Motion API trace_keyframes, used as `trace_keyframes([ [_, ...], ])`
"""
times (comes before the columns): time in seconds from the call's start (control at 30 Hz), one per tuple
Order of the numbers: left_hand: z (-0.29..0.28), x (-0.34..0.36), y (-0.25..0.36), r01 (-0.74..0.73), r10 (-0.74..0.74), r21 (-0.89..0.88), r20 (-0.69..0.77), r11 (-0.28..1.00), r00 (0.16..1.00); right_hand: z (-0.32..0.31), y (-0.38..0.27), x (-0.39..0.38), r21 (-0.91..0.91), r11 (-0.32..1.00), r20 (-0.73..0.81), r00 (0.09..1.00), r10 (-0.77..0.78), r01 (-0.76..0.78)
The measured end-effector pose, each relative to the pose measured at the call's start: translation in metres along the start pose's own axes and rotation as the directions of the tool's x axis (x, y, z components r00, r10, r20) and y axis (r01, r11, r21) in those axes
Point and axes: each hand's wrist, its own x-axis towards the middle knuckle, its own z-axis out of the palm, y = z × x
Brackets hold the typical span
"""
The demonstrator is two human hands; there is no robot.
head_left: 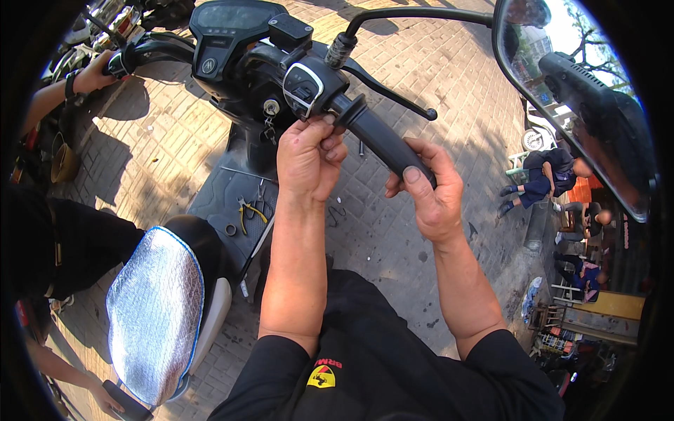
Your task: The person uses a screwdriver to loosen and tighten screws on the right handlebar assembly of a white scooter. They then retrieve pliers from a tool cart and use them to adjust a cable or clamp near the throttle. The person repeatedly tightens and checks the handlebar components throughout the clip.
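A scooter's black rubber handlebar grip (375, 133) slants down to the right. My right hand (437, 200) is closed around its outer end, thumb on top. At the grip's inner end sits a black switch housing (303, 88) with a pale rim. Just beneath that housing my left hand (307, 158) is closed, its thumb and fingers pressed together against the underside. Whatever those fingers pinch is hidden. Beyond the grip reaches a black brake lever (393, 91). A key (271, 108) with a keyring hangs in the ignition, left of my left hand.
On the footboard (207, 200) lie yellow-handled pliers (246, 212) and a small roll (231, 229). A silver cover (154, 316) wraps the seat. Another person's hand (95, 74) holds the far handlebar. A mirror (562, 91) juts out at right; people (547, 172) sit beyond.
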Motion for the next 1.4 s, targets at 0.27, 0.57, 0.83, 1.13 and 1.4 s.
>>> trace_keyframes([
  [0.27,0.002,0.000,-0.001,0.010,-0.015,-0.082,-0.064,0.997,0.998,0.003,0.002,0.000,0.006,1.000,-0.008,1.000,-0.017,0.017],
  [0.57,0.011,-0.010,-0.011,-0.091,0.068,-0.170,-0.141,0.981,0.988,0.006,0.004,0.003,-0.059,0.996,-0.008,0.998,-0.069,0.069],
  [0.83,0.019,-0.014,-0.027,-0.282,0.266,-0.027,-0.249,0.959,0.931,0.009,0.003,0.004,-0.070,0.996,-0.020,0.998,-0.054,0.052],
  [1.13,0.020,-0.007,-0.036,-0.370,0.361,0.014,-0.260,0.929,0.896,0.010,0.003,0.006,-0.166,0.982,0.002,0.996,-0.086,0.085],
  [1.4,0.015,-0.002,-0.034,-0.316,0.290,-0.080,-0.236,0.945,0.927,0.011,-0.004,0.013,-0.288,0.952,0.057,0.995,-0.088,0.100],
])
